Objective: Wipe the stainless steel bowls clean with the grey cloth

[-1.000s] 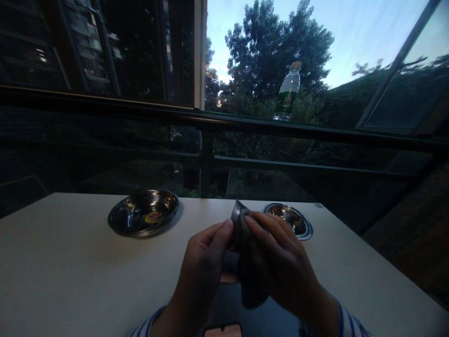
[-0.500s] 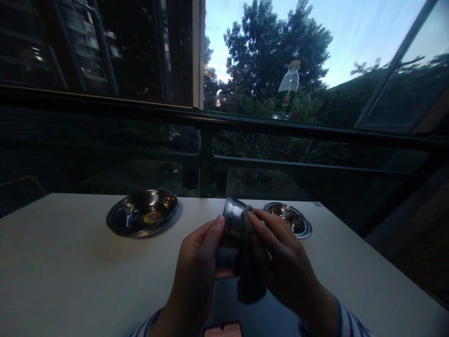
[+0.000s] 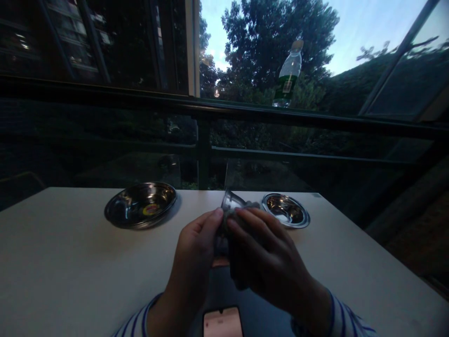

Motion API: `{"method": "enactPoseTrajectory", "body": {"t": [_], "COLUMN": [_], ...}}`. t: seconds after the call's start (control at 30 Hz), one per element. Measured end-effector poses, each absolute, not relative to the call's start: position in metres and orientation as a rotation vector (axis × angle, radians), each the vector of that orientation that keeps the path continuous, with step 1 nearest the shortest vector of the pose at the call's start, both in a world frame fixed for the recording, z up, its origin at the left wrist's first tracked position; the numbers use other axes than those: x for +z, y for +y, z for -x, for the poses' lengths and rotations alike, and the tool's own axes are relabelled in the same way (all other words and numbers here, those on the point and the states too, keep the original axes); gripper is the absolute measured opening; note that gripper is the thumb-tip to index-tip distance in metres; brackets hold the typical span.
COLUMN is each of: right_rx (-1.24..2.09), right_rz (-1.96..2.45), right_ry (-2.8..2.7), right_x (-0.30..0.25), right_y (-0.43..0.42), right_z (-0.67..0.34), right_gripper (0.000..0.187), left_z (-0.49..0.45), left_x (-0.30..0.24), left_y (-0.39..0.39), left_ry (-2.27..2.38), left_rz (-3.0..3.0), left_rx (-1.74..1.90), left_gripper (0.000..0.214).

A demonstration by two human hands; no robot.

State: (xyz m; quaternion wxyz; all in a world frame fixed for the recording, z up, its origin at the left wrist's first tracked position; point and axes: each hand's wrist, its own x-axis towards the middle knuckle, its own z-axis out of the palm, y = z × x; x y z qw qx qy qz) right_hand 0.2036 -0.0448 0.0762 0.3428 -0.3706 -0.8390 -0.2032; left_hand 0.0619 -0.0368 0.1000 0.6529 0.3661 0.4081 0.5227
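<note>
The left hand is curled closed around a small steel bowl, thumb on the near side and fingertips meeting the wall just under the rim. It holds the bowl tilted on its side above the near middle of the bench, clear of the surface. The right hand is closed over a dark cloth, with its fingers spread flat and pressing the cloth against the bowl's right side. A loose fold of cloth hangs below the two hands. Only the bowl's upper rim and a strip of its wall show, as the hands cover the rest.

The bowl looks thin, stiff and light, and its polished wall is likely slippery under bare fingers. The rolled rim probably gives the surest hold, pinched between thumb and fingertips as the left hand has it. The cloth looks soft and limp, so it should bunch anywhere and add grip where it lies between palm and metal.

Farther out, a large dish with a coloured sticker in its bottom sits on the bench to the left. A small dish sits just right of the hands. A phone lies at the near edge between the striped sleeves. Beyond the bench, a plastic bottle stands on the dark railing.
</note>
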Motion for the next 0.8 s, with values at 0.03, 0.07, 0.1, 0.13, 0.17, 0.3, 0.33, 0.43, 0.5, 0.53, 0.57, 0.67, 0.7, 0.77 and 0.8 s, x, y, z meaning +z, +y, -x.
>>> {"method": "enactPoseTrajectory", "body": {"t": [0.03,0.07,0.1,0.13,0.17,0.3,0.33,0.43,0.5,0.53,0.57,0.67,0.7,0.77,0.8], "right_rx": [-0.535,-0.534,-0.523,-0.502,-0.472,-0.417,-0.438,-0.492,-0.487,-0.479,-0.468,-0.425,-0.404,-0.360,-0.351], "right_rz": [0.938,0.938,0.964,1.007,1.057,1.136,1.106,1.012,0.993,0.991,0.992,1.028,1.053,1.102,1.110], "right_ry": [-2.199,-2.200,-2.181,-2.151,-2.122,-2.122,-2.150,-2.216,-2.229,-2.225,-2.218,-2.152,-2.122,-2.089,-2.088], "right_x": [0.076,0.076,0.076,0.076,0.077,0.078,0.077,0.073,0.072,0.073,0.074,0.079,0.080,0.081,0.081], "right_y": [-0.045,-0.045,-0.044,-0.043,-0.042,-0.042,-0.043,-0.047,-0.048,-0.048,-0.047,-0.043,-0.042,-0.040,-0.040], "right_z": [-0.203,-0.203,-0.204,-0.204,-0.205,-0.204,-0.202,-0.197,-0.196,-0.196,-0.197,-0.201,-0.203,-0.205,-0.205], "right_gripper": [0.041,0.041,0.041,0.039,0.038,0.037,0.038,0.041,0.042,0.042,0.042,0.038,0.037,0.036,0.036], "left_z": [-0.062,-0.063,-0.064,-0.065,-0.065,-0.065,-0.064,-0.062,-0.062,-0.062,-0.062,-0.064,-0.064,-0.065,-0.064], "left_x": [0.100,0.100,0.100,0.100,0.099,0.098,0.098,0.097,0.096,0.096,0.095,0.095,0.094,0.094,0.094], "left_y": [-0.037,-0.038,-0.038,-0.039,-0.039,-0.034,-0.032,-0.028,-0.027,-0.028,-0.029,-0.032,-0.032,-0.032,-0.032], "left_ry": [0.929,0.933,0.940,0.949,0.958,0.960,0.956,0.942,0.932,0.929,0.928,0.933,0.935,0.933,0.931], "left_rz": [-0.832,-0.833,-0.837,-0.842,-0.848,-0.880,-0.882,-0.881,-0.884,-0.886,-0.891,-0.915,-0.925,-0.943,-0.948], "left_rx": [1.185,1.180,1.175,1.179,1.185,1.211,1.220,1.237,1.235,1.234,1.235,1.234,1.232,1.231,1.233], "left_gripper": [0.024,0.025,0.026,0.027,0.027,0.024,0.024,0.027,0.029,0.030,0.031,0.031,0.031,0.029,0.029]}}
